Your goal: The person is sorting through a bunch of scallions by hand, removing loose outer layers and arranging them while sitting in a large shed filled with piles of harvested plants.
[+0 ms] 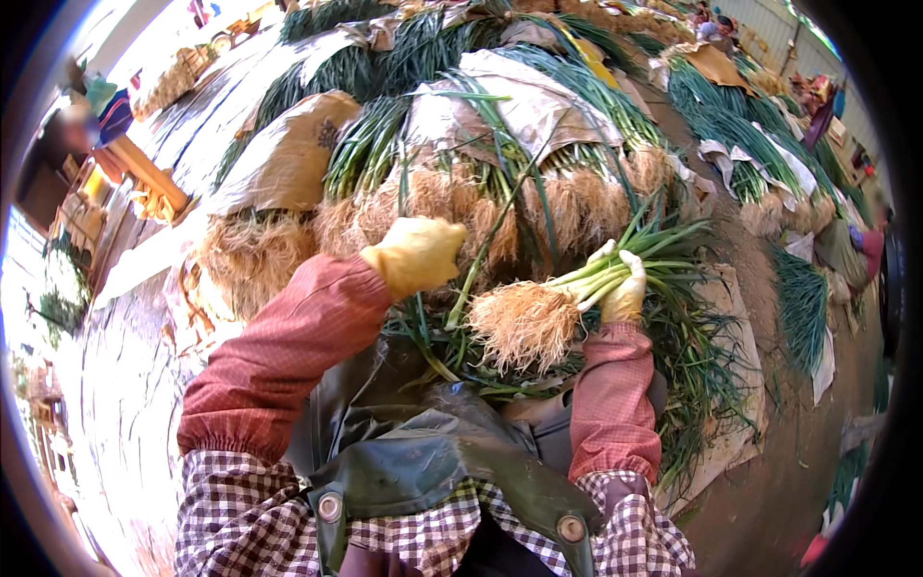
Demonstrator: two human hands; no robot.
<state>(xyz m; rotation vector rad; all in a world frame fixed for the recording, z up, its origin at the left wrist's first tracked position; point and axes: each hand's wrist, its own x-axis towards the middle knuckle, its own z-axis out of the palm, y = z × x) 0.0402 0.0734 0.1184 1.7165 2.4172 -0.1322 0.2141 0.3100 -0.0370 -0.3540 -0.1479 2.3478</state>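
My right hand (623,284), in a pale yellow glove, is closed round a bunch of spring onions (601,279). The bunch lies on its side: its tangled tan roots (524,327) point left and its green leaves fan out to the upper right. To the left, my gloved left hand (418,255) is curled into a fist in front of the roots of a larger pile of spring onions (567,202). What it holds, if anything, is hidden. A single loose stalk (478,279) slants down between my two hands.
Pale sacking (534,96) covers parts of the pile, and a tan sack (288,154) lies over another heap. Loose green leaves (707,365) litter a sheet at my right. More spring onions (731,115) lie beyond a brown path. Other people (870,240) are at the sides.
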